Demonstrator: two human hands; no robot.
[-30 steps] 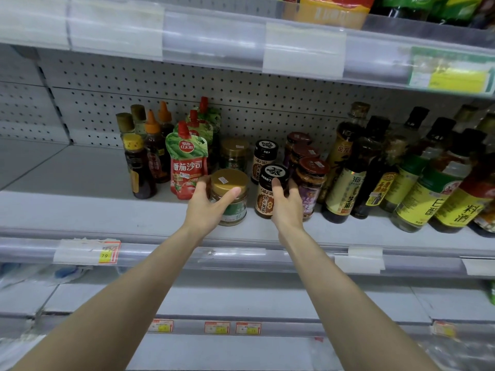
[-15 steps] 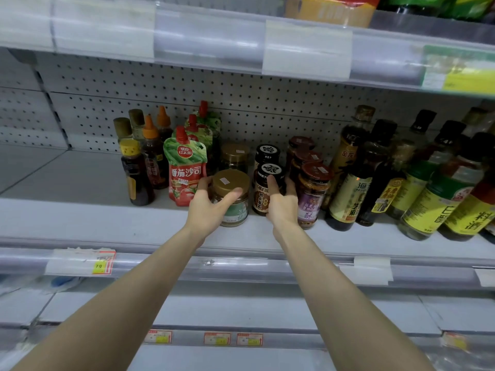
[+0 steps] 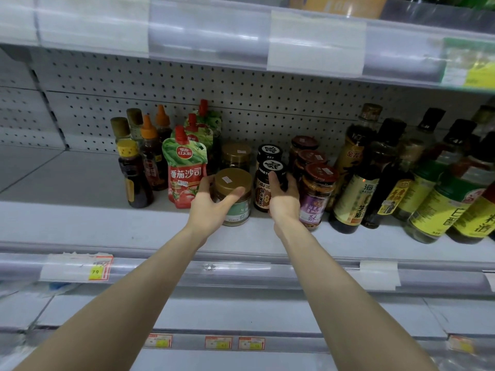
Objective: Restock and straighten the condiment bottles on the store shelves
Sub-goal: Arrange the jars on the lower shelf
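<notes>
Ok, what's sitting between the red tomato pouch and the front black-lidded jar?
The gold-lidded jar, gripped by the left hand; the head view shows it.

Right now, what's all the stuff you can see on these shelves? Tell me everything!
Gold-lidded jars: two, gold lids, middle of the shelf, one behind the other.
Black-lidded jars: two, dark, just right of the gold ones.
Red-lidded jars: three, brownish-red lids, in a row further right.
Tomato pouches: three, red and green, left of the jars.
Small bottles: five, dark, with yellow, orange and olive caps, far left.
Tall bottles: many, dark, yellow-green labels, right end.
Price tags: several, red and yellow, on the rails.
Shelf: one, white, under it all.
Left hand: grips the front gold-lidded jar.
Right hand: grips the front black-lidded jar.
</notes>
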